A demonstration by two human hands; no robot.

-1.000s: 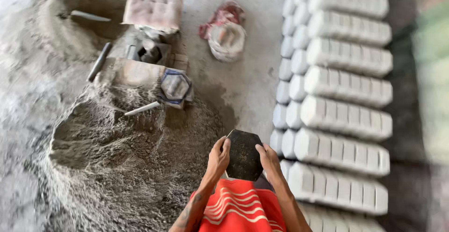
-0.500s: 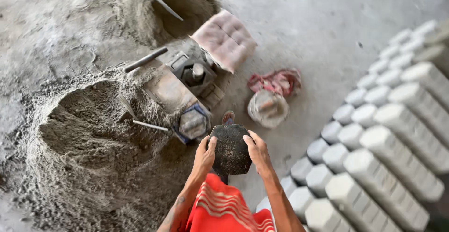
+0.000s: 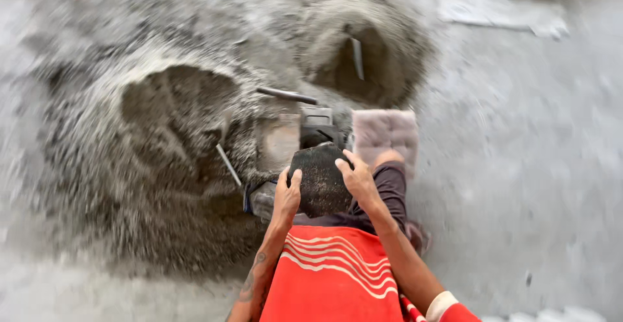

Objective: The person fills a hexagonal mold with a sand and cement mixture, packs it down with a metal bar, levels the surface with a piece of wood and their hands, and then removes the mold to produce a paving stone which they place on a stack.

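Both hands clasp a dark, sand-speckled mould (image 3: pixel 319 178) held out in front of the person's red striped shirt (image 3: pixel 331 273). The left hand (image 3: pixel 287 195) presses flat against the mould's left edge with the thumb on top; the right hand (image 3: pixel 355 178) curls over its upper right edge.

Just beyond the mould sits a blurred metal press (image 3: pixel 305 134) with a dark lever (image 3: pixel 285 94) above it, and a pale quilted cushion (image 3: pixel 385 135) lies right beside it. A hollowed heap of grey sand mix (image 3: pixel 175 114) fills the left side up to the press, and a smaller heap (image 3: pixel 370 56) with a trowel (image 3: pixel 357 57) stuck in it rises behind.

To the right, bare concrete floor (image 3: pixel 519 166) lies open to the frame edge. At the top right a flat pale sack (image 3: pixel 500 7) lies on the floor; any marking on it is too blurred to tell.
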